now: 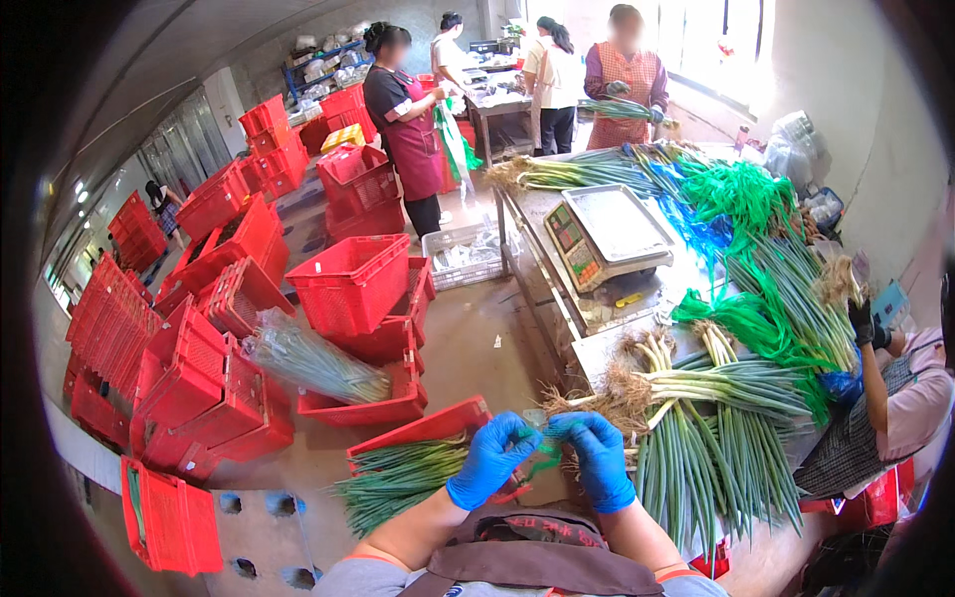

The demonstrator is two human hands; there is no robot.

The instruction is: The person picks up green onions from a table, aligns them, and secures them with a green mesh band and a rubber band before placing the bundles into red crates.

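Observation:
In blue gloves, my left hand [494,457] and my right hand [595,457] are raised in front of my apron. Between their pinched fingers stretches a thin green plastic strip [548,454], its tail hanging below. Bundles of spring onions [694,463] lie crossed on the table to the right of my right hand, roots towards me and green leaves over the edge. Left of my left hand, more spring onions [410,474] rest in a red crate [425,429]. A digital weighing scale [615,231] stands farther up the metal table [537,224], with a yellow-handled tool [629,300] near it.
Stacked red crates [347,283] fill the left, one with bagged spring onions [321,362]. Green plastic strips [776,321] lie on the table. At the right edge a co-worker in black gloves [862,321] handles spring onions; others stand beyond. A white crate [470,254] sits on the floor.

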